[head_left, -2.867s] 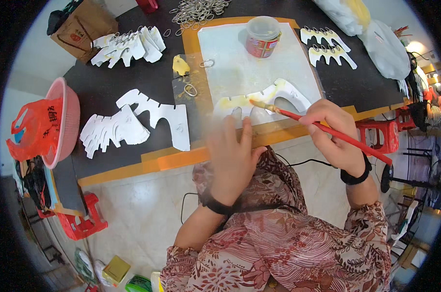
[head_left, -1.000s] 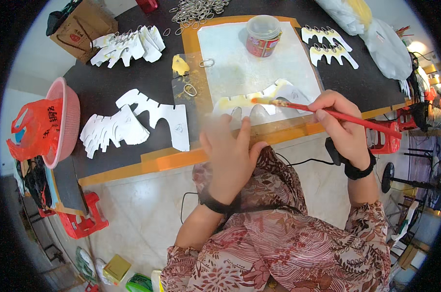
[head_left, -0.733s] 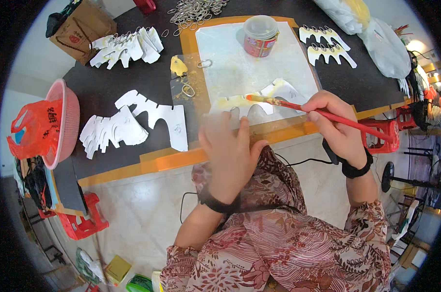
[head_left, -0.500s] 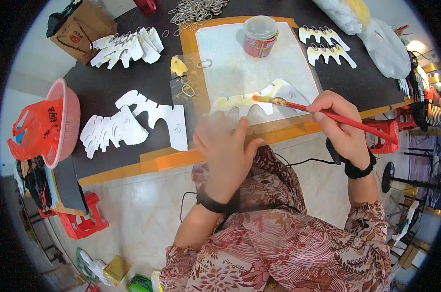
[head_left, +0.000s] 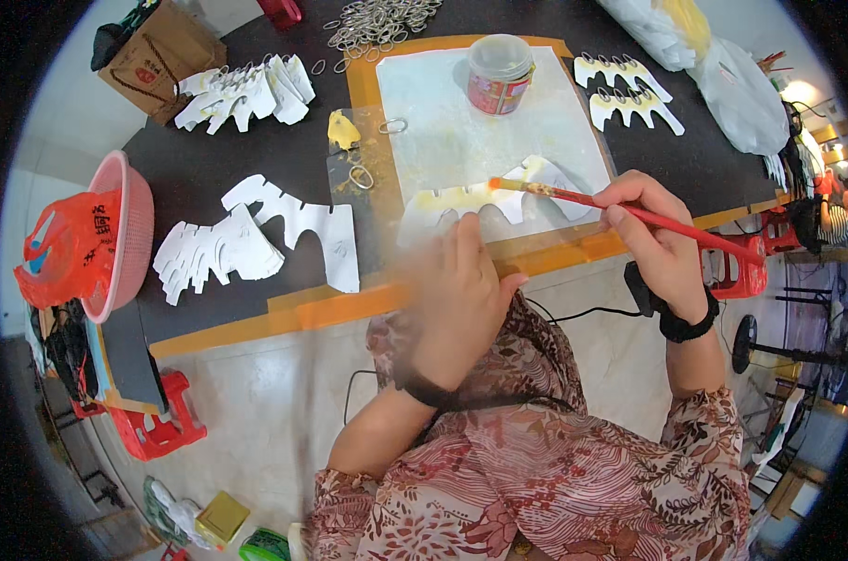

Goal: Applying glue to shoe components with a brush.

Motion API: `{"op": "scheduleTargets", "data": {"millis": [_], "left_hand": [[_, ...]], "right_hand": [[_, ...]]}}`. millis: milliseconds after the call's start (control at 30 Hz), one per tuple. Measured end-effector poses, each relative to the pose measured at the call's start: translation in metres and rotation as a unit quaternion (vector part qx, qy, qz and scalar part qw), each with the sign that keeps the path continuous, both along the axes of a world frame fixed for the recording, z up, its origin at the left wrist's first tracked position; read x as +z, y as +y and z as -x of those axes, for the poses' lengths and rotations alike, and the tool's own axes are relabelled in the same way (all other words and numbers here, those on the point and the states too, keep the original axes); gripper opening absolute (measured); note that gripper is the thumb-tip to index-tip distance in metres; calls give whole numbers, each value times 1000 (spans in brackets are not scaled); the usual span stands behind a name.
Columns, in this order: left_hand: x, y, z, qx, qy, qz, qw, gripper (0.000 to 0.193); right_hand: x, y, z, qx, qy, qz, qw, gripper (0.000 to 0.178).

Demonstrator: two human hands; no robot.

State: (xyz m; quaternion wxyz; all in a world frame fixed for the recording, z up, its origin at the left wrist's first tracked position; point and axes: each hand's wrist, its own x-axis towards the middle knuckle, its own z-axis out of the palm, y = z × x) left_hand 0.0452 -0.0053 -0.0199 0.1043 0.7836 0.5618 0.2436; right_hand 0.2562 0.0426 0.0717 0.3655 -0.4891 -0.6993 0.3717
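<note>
My right hand (head_left: 653, 229) is closed round a long red-handled brush (head_left: 574, 194), its tip down at the upper edge of a white cut-out piece (head_left: 443, 201). Yellowish smears mark that piece, which has notches along the top and curved cut-outs below. Next to the brush tip, a second part of white cut-out (head_left: 541, 173) reaches up to the right. My left hand (head_left: 461, 299) has its fingers stretched out, tips at the piece's lower edge; its left side is blurred. A tub (head_left: 499, 79) stands on the white sheet (head_left: 424, 93) beyond.
Plain white cut-outs (head_left: 218, 248) lie to the left. More cut-outs with metal rings sit at the back left (head_left: 246, 93) and right (head_left: 634, 107). Metal rings (head_left: 377, 23) are heaped at the back. A pink basket (head_left: 134, 234) stands by the left edge.
My left hand has shifted slightly to the right, with its fingertips at the lower edge of the piece. The brush tip has hardly moved.
</note>
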Motion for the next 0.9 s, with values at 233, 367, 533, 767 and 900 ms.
{"op": "scheduleTargets", "data": {"millis": [233,367,533,767,900], "left_hand": [[12,0,-17,-6,68,-13,998,71],[15,-6,-27,-3,115,-17,993,72],[14,-8,-27,-14,138,-16,990,71],[13,-8,-28,-8,137,-8,990,69],[13,-7,-27,-10,115,-12,993,69]], "right_hand": [[4,-3,-9,-19,14,23,999,10],[4,1,0,11,8,15,1000,10],[8,-1,-9,12,9,23,1000,10],[8,1,-4,64,-19,-41,997,9],[10,0,-11,47,-59,-60,995,8]]}}
